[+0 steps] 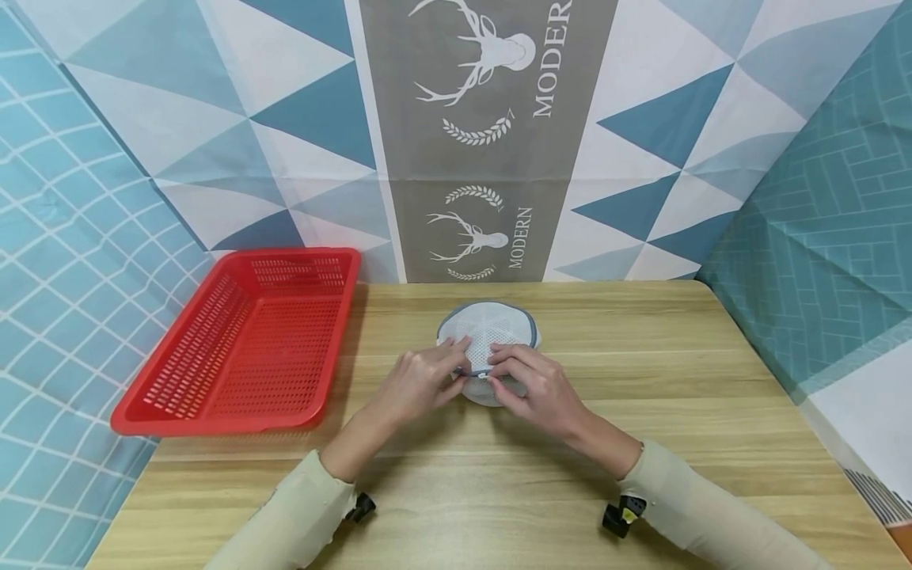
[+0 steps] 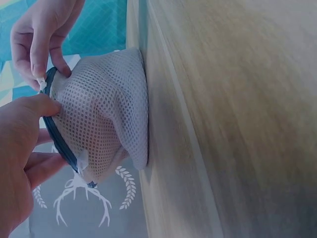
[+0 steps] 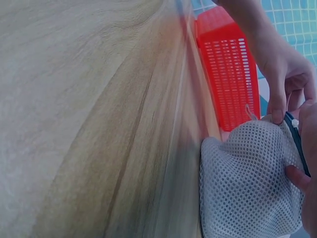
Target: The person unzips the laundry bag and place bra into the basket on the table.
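Note:
A white mesh laundry bag (image 1: pixel 492 321) with a dark blue-grey zipper edge stands on the wooden table, its round top facing up. My left hand (image 1: pixel 422 380) pinches the zippered rim on the left, thumb against the mesh side. From the right, my right hand (image 1: pixel 539 386) pinches the rim near the front. In the left wrist view, a small white zipper pull (image 2: pixel 42 83) lies at the fingertips of the right hand (image 2: pixel 42 37). The mesh side (image 2: pixel 106 94) bulges and creases down to the tabletop.
A red plastic basket (image 1: pixel 335 348) with slotted walls stands at the table's left. The wooden table (image 1: pixel 641 380) meets a patterned cloth backdrop (image 1: pixel 306 103) behind. Tiled-pattern cloths hang at both sides. A small black device (image 1: pixel 624 514) is strapped under the right sleeve.

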A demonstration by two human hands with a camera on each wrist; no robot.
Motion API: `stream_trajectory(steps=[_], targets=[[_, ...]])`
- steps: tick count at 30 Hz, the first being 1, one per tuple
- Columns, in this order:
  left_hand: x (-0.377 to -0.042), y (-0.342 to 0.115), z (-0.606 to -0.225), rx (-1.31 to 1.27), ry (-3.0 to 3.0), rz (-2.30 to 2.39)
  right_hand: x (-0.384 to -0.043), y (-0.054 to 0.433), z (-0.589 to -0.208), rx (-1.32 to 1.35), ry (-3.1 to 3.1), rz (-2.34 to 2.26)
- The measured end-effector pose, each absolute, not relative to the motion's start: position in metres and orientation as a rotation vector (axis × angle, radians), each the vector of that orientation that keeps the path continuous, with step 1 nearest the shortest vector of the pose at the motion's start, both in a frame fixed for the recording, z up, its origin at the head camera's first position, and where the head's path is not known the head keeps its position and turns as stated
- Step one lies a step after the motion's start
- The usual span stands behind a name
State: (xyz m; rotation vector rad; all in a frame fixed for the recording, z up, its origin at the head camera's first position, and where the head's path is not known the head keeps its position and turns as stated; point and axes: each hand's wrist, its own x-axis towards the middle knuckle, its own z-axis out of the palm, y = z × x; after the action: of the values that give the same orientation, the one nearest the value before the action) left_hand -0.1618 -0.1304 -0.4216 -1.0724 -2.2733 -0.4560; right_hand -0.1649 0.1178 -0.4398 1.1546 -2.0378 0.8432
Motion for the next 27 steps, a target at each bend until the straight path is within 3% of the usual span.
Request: stream_trajectory(steps=[27], targets=[[-0.1595, -0.1294, -0.4225, -1.09, -2.285, -0.45, -0.1599, 0.1173, -0.4382, 1.148, -2.085, 0.845]])
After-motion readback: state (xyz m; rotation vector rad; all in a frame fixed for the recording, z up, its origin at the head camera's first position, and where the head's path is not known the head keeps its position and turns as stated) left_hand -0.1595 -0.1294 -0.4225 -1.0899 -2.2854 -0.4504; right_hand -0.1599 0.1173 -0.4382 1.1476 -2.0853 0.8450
